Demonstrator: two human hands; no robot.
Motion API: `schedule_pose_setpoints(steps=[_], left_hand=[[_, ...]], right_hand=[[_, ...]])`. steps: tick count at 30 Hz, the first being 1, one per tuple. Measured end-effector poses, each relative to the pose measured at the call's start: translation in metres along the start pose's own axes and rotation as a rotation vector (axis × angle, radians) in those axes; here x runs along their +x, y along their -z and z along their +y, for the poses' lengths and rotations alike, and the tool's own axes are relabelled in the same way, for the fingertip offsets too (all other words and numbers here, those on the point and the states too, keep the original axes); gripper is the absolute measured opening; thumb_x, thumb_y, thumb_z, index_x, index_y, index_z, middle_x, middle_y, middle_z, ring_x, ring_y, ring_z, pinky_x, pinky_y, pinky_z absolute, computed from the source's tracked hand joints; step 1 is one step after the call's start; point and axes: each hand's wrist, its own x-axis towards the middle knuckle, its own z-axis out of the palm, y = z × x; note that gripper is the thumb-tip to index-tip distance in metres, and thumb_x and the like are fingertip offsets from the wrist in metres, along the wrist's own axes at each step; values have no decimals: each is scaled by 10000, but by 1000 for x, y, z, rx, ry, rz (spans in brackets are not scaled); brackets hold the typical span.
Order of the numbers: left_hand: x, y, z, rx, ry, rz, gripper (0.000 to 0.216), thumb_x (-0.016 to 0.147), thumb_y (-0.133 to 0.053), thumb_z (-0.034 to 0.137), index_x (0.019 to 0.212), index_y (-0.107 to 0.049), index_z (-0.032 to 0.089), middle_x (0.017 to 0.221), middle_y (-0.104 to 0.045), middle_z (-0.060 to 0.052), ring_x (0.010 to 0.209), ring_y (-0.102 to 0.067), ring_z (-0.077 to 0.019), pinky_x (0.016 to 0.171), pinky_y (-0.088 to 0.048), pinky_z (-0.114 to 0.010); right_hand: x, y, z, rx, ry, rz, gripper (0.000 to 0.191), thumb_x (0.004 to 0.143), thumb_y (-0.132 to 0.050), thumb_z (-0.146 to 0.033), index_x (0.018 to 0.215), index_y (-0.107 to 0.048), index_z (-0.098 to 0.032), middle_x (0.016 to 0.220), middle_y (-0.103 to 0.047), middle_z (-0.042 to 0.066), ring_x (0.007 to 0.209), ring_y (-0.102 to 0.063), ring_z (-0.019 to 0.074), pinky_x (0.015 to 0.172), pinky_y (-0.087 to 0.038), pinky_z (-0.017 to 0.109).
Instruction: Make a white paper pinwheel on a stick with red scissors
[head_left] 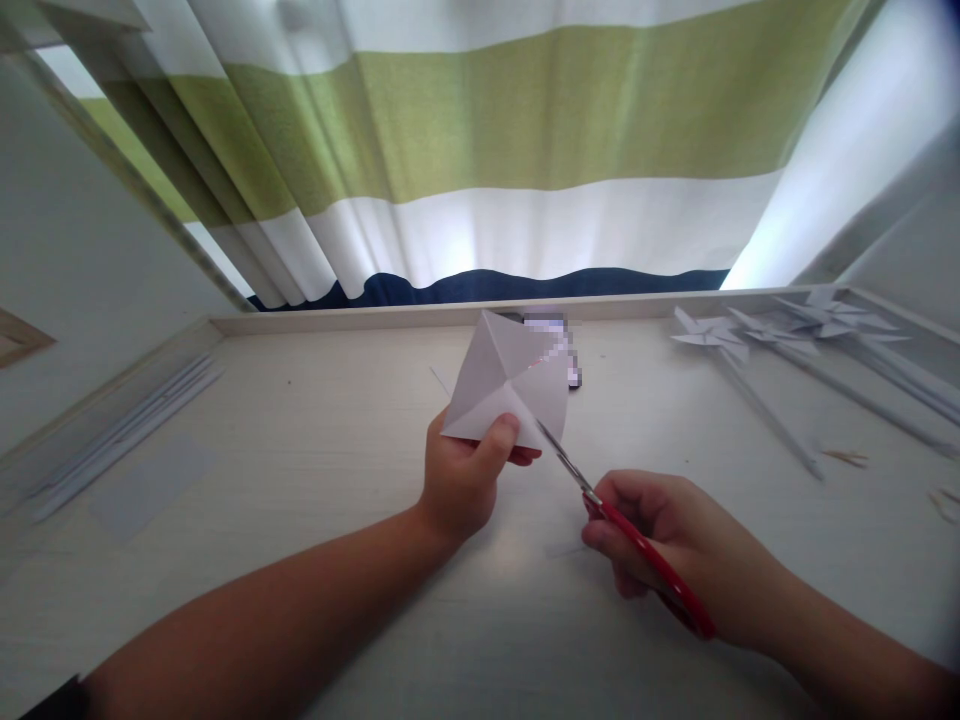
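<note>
While facing a striped curtain (525, 115) beyond the paper (508, 383), works over a pale table (322, 420) beneath it, with pinwheels (709, 333) to its right; grips red scissors (613, 512) at its near right edge in the right hand (686, 520), pinches it in the left hand (466, 482), thumb on top.

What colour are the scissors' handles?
The scissors' handles are red, best seen in the head view.

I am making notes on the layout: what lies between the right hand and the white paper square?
The scissors bridge that stretch in the head view, reaching from the right hand, which grips them, to the white paper square.
</note>
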Motion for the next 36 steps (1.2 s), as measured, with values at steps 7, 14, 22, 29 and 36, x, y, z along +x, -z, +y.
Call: schedule_pose_setpoints(steps=[7,14,22,29,36], left_hand=[[0,1,-3,12,-59,6,165,803,-662,270,749,-676,114,623,-651,-22,554,-629,-133,482,-550,-206],[0,3,-4,51,-97,-1,185,807,-660,265,691,-664,121,587,-649,-19,538,-622,-129,478,-539,-205],[-3,1,3,135,-144,-29,169,802,-651,223,671,-627,120,585,-634,3,514,-622,-116,462,-526,-182],[-7,0,11,271,-155,-49,203,782,-630,223,610,-593,121,549,-615,-3,500,-619,-122,469,-502,-183],[-10,-1,14,358,-162,-70,201,767,-618,230,591,-598,135,540,-628,-12,500,-618,-135,485,-491,-198]], right_hand=[[2,0,6,5,7,-2,273,738,-709,-363,673,-502,-197,484,-549,-43,451,-519,117,436,-371,210],[1,-1,3,88,31,-33,264,700,-744,-332,699,-527,-182,584,-611,-10,552,-579,142,516,-431,234],[-2,2,3,42,70,-55,242,695,-745,-298,720,-537,-177,660,-633,4,606,-554,140,552,-423,240],[-3,2,1,14,75,-48,230,697,-743,-282,726,-544,-171,669,-598,-8,614,-512,126,543,-392,225],[-5,2,-1,8,79,-62,263,701,-737,-340,707,-532,-176,650,-577,-7,586,-485,124,513,-360,226]])
